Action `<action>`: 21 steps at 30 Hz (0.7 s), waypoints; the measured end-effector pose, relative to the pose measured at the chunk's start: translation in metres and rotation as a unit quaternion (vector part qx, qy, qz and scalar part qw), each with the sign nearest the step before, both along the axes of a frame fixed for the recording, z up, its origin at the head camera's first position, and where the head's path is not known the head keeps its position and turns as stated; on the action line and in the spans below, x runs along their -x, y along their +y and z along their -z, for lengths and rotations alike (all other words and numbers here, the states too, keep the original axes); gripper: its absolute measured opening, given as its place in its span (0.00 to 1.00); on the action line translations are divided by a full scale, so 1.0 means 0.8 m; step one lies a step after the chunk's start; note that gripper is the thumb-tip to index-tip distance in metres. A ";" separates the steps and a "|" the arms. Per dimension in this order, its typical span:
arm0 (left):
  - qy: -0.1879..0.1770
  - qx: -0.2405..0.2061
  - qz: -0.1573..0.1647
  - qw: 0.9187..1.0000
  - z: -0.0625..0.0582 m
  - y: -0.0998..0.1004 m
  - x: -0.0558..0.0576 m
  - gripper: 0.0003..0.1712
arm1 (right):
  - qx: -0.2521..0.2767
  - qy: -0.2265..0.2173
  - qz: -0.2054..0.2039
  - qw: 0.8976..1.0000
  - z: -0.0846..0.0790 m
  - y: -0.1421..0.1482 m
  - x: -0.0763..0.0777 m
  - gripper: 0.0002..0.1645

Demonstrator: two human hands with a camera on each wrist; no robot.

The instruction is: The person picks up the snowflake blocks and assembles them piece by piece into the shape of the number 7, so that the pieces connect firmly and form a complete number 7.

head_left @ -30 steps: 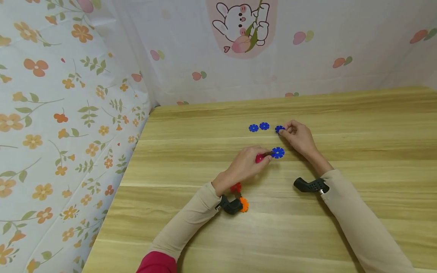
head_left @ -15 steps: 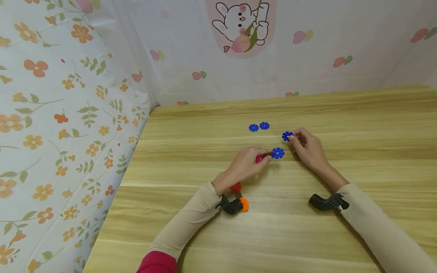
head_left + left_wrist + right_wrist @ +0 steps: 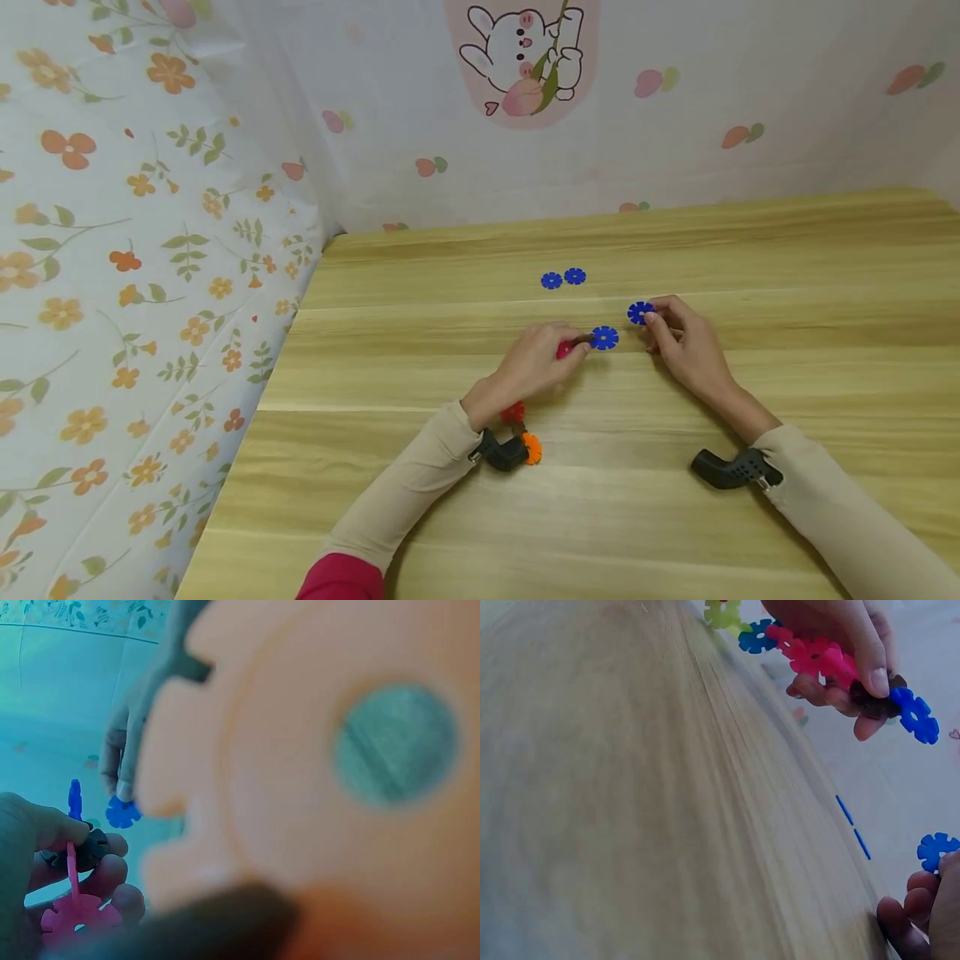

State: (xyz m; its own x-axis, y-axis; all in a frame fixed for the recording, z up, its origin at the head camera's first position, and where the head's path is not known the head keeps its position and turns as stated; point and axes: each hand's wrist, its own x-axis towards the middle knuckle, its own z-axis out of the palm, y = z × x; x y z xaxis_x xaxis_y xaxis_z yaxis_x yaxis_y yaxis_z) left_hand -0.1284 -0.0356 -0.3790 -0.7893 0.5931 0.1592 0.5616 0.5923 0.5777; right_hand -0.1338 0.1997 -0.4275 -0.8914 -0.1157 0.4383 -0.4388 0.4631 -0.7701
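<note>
My left hand (image 3: 534,358) pinches a dark brown snowflake disc (image 3: 91,851), part of a chain of slotted plastic discs. A blue disc (image 3: 604,337) sticks out at its right end. Pink discs (image 3: 815,657), another blue disc (image 3: 757,636) and a yellow-green disc (image 3: 722,613) trail back in the right wrist view. Below the left forearm, a red disc (image 3: 513,412) and an orange disc (image 3: 533,448) show. My right hand (image 3: 693,350) holds a loose blue disc (image 3: 639,313) between thumb and fingers, apart from the chain's blue end.
Two blue discs (image 3: 551,281) (image 3: 575,276) lie side by side on the wooden table (image 3: 420,300) behind the hands. A patterned cloth (image 3: 390,108) hangs along the back and left. Black wrist mounts (image 3: 727,469) jut from both sleeves. A blurred orange disc (image 3: 285,772) fills much of the left wrist view.
The right hand has lifted the blue disc away from beside the two others and drawn it back toward me and slightly right. The left hand and chain stay almost still.
</note>
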 end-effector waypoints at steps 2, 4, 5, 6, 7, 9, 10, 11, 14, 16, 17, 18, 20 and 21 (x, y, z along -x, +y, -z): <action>0.003 0.005 0.003 1.000 0.000 0.001 0.001 0.13 | 0.007 0.022 0.004 1.000 -0.001 -0.002 -0.005 0.08; 0.006 0.012 0.006 1.000 0.000 0.001 0.001 0.13 | 0.008 0.043 0.001 0.999 -0.002 -0.005 -0.011 0.07; 0.006 0.014 0.007 1.000 0.000 0.001 0.002 0.13 | 0.007 0.052 -0.002 0.999 -0.003 -0.007 -0.014 0.07; 0.005 0.013 0.008 1.000 0.000 0.001 0.002 0.13 | 0.004 0.059 -0.003 0.998 -0.003 -0.009 -0.017 0.07; 0.003 0.012 0.010 1.000 0.000 0.001 0.002 0.13 | 0.001 0.065 -0.004 0.998 -0.004 -0.011 -0.021 0.07; 0.001 0.011 0.010 1.000 0.001 0.000 0.002 0.14 | -0.005 0.073 -0.006 0.997 -0.005 -0.015 -0.025 0.07; -0.001 0.009 0.011 1.000 0.001 0.000 0.002 0.14 | -0.007 0.077 -0.003 0.997 -0.006 -0.016 -0.026 0.07; -0.002 0.007 0.011 1.000 0.001 0.000 0.002 0.14 | -0.011 0.084 -0.002 0.996 -0.006 -0.017 -0.027 0.07; -0.003 0.008 0.010 1.000 0.001 0.000 0.002 0.14 | -0.023 0.106 -0.003 0.994 -0.009 -0.017 -0.026 0.07; -0.004 0.006 0.010 1.000 0.001 0.000 0.002 0.14 | -0.031 0.124 -0.008 0.992 -0.009 -0.017 -0.025 0.08; -0.004 0.006 0.009 1.000 0.001 0.000 0.002 0.14 | -0.036 0.136 -0.010 0.990 -0.009 -0.017 -0.024 0.07; -0.004 0.006 0.009 1.000 0.001 0.000 0.001 0.13 | -0.040 0.147 -0.014 0.988 -0.008 -0.016 -0.023 0.07; -0.001 0.006 0.009 1.000 0.001 0.001 0.001 0.13 | -0.045 0.171 -0.019 0.984 -0.005 -0.016 -0.022 0.06; 0.001 0.007 0.009 1.000 0.002 0.001 0.001 0.13 | -0.048 0.182 -0.021 0.982 -0.003 -0.016 -0.022 0.06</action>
State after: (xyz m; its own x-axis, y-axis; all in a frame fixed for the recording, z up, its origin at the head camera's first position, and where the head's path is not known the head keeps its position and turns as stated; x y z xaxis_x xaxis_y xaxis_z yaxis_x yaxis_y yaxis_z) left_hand -0.1290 -0.0351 -0.3803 -0.7785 0.6092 0.1512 0.5728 0.5909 0.5681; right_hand -0.1164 0.1871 -0.4248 -0.6708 -0.2057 0.7125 -0.6974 0.5018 -0.5117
